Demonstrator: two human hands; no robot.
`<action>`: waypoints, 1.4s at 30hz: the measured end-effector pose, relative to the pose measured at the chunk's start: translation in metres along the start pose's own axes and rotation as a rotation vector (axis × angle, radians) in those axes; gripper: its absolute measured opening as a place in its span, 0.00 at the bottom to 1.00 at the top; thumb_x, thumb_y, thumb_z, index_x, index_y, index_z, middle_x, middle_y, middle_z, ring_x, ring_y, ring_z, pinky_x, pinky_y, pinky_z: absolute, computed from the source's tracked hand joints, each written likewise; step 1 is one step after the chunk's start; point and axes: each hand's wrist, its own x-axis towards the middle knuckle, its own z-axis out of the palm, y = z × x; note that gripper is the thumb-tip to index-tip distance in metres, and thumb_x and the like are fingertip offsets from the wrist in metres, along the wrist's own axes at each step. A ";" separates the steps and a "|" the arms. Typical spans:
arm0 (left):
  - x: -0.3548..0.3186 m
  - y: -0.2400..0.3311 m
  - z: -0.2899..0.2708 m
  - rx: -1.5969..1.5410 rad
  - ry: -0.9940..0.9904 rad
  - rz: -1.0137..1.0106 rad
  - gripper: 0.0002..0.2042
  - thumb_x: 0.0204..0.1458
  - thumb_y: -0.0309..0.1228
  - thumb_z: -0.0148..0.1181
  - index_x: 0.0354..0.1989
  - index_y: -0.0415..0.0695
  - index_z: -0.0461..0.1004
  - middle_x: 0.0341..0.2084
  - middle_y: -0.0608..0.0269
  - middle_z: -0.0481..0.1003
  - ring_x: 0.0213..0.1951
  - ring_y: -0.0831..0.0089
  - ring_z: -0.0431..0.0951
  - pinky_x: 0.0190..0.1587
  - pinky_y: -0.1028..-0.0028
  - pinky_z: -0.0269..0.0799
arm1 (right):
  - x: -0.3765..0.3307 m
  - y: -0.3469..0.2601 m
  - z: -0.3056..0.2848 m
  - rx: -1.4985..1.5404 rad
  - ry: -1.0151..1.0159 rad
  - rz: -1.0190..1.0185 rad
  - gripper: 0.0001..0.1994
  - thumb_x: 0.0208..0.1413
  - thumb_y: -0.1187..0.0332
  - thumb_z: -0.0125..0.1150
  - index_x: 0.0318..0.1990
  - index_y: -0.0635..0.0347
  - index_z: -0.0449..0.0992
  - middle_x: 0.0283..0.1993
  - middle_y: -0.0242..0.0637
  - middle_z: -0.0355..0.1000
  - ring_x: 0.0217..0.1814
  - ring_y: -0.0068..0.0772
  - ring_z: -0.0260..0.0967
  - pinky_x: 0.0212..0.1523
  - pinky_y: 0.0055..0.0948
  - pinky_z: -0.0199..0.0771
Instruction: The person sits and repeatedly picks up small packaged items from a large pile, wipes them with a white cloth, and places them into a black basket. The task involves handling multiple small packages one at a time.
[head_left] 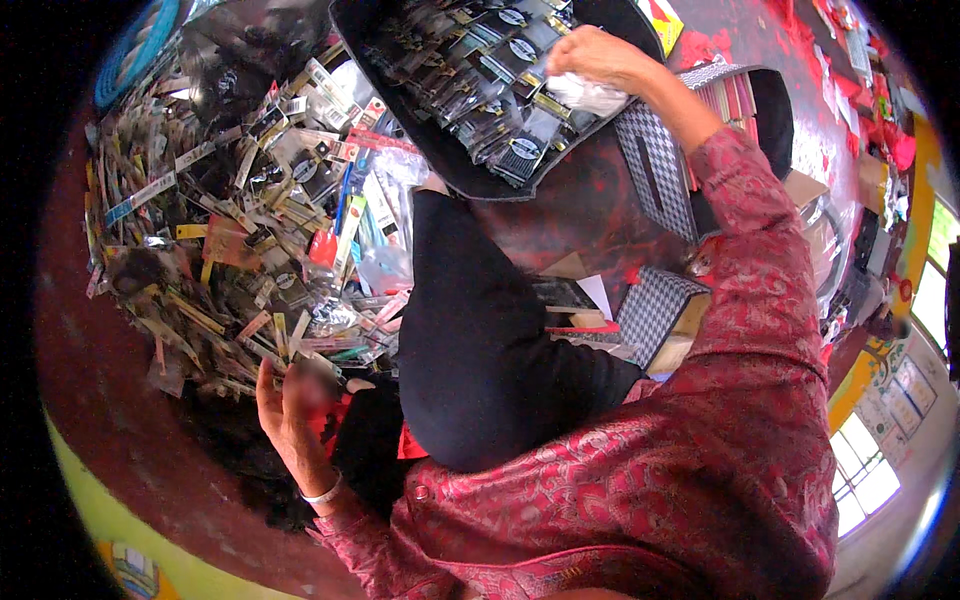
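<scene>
A black-and-white houndstooth box [651,172] holds pinkish strips [735,100], and a second houndstooth piece [655,312] lies below it, nearer the wearer. Just beyond the box are a yellow-and-red packet [662,24] and red scraps [704,46]; well to its left is a blue coiled thing [138,52]. Right of it, farther off, stands a wall with a paned window [862,476].
</scene>
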 end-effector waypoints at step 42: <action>-0.023 -0.004 -0.034 0.254 -0.151 0.354 0.18 0.45 0.22 0.49 0.48 0.40 0.66 0.54 0.54 0.61 0.51 0.64 0.67 0.50 0.72 0.62 | 0.165 -0.231 0.167 -0.629 0.315 -0.857 0.27 0.39 0.62 0.61 0.51 0.57 0.63 0.42 0.46 0.68 0.40 0.48 0.69 0.38 0.40 0.70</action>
